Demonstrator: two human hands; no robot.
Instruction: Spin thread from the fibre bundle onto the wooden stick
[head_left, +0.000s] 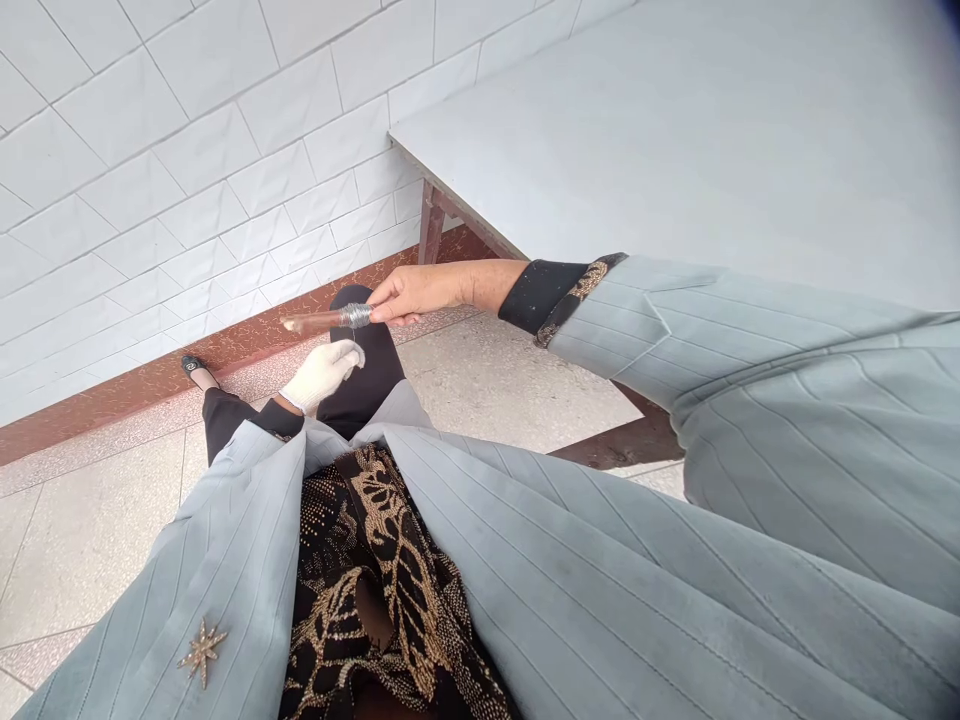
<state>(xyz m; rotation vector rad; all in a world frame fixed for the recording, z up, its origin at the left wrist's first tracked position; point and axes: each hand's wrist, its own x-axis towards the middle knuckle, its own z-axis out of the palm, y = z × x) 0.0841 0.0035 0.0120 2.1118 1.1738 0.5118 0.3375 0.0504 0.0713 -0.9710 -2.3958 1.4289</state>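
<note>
My right hand [420, 292] is bare and pinches the end of a brown stick [319, 321] wound with shiny silver wire [355, 316] near my fingers. The stick points left, held out above my knee. My left hand [324, 373] wears a white glove and sits just below the stick, fingers curled together in a pinch; a very thin thread or wire seems to run up from it to the winding, too fine to be sure. Both arms are in grey pinstriped sleeves.
A light grey table [675, 150] with a brown leg [430, 225] stands at my right. A white tiled wall [187, 160] with a reddish skirting [150, 380] runs ahead. My black trousers and a black shoe [192, 366] rest over speckled floor tiles [90, 520].
</note>
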